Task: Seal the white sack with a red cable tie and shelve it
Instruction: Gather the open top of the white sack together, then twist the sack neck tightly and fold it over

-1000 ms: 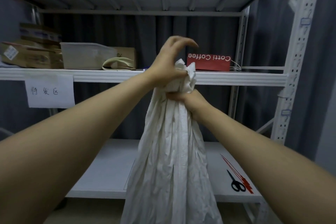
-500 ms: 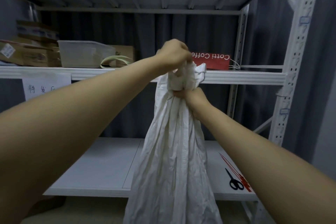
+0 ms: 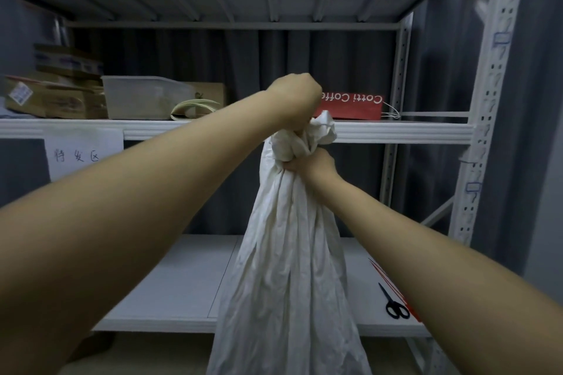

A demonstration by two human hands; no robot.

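Sack neck (image 3: 297, 146) between left hand (image 3: 294, 103) above and right hand (image 3: 315, 166) below

We see a creased, matt white woven sack (image 3: 289, 268) before a smooth white-painted metal rack (image 3: 396, 131); left of the sack, dull brown cardboard boxes (image 3: 61, 100).

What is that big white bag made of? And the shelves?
The white sack looks like thin woven plastic or stiff cloth, matte: it holds sharp, papery creases. I cannot tell which. The shelf rack looks like white-painted metal: its upright has rows of punched slots.
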